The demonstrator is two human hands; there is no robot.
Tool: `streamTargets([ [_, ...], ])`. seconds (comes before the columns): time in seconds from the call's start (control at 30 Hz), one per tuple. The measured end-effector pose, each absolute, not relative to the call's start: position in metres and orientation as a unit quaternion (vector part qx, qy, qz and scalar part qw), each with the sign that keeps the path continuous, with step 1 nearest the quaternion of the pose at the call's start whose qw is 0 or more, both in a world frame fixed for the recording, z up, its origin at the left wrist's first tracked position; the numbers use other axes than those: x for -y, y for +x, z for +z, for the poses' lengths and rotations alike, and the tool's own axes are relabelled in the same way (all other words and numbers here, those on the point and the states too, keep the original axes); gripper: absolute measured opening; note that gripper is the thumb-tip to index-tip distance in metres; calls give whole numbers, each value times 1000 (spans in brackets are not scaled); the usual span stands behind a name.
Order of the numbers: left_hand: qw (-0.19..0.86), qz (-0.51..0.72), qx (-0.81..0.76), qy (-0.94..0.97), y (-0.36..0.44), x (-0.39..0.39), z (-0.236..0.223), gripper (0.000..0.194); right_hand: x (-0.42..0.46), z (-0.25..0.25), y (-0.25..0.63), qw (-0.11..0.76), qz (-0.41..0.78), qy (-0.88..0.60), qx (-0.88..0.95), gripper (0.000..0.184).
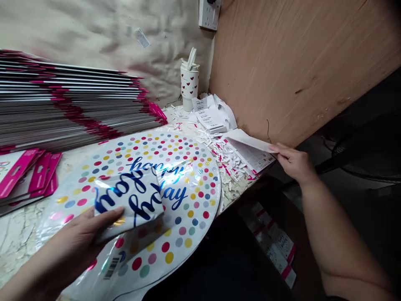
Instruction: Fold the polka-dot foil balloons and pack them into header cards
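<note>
Two hands work along the edge of a pale, mottled counter (pixel 19 246). The left hand (pixel 83 236) is closed on a folded piece of foil (pixel 130 200) printed with blue "happy birthday" lettering, its fingers running along the lower edge of the fold. That piece lies on a round foil balloon (pixel 188 200) covered in multicoloured dots, which rests on the counter just ahead of the left hand, with a barcode (pixel 112 267) printed near its edge by the wrist. The right hand (pixel 294 163) reaches to the far end of the counter and pinches a white paper sheet (pixel 247 142) between thumb and fingers, just above a heap of paper scraps (pixel 225 161) flecked with pink. Beyond the left hand rises a tall stack of flat packages (pixel 69 100) with pink edges, and loose pink-topped cards (pixel 28 175) lie to its left. Ahead of the right hand stand a white cup with red hearts (pixel 189 83) and crumpled printed labels (pixel 209 113), beside a wooden board (pixel 282 67). Printed strips (pixel 272 242) lie in shadow below the right hand.
</note>
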State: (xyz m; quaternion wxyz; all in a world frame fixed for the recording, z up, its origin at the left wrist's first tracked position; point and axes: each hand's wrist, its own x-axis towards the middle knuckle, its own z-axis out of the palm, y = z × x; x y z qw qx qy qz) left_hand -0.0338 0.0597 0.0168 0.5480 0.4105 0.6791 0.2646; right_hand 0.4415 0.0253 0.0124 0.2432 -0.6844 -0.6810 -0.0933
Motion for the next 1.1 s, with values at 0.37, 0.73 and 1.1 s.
streamTargets([
  [0.37,427,267,-643,577,-70,-27,29,35,-11,1,182,214,197,-450,845,68],
  [0.73,-34,336,-423,841,13,-6,8,32,-121,-9,237,310,595,-506,542,25],
  [1.1,293,-30,-324,899,-69,-30,5,25,-133,-31,272,367,598,-588,402,25],
])
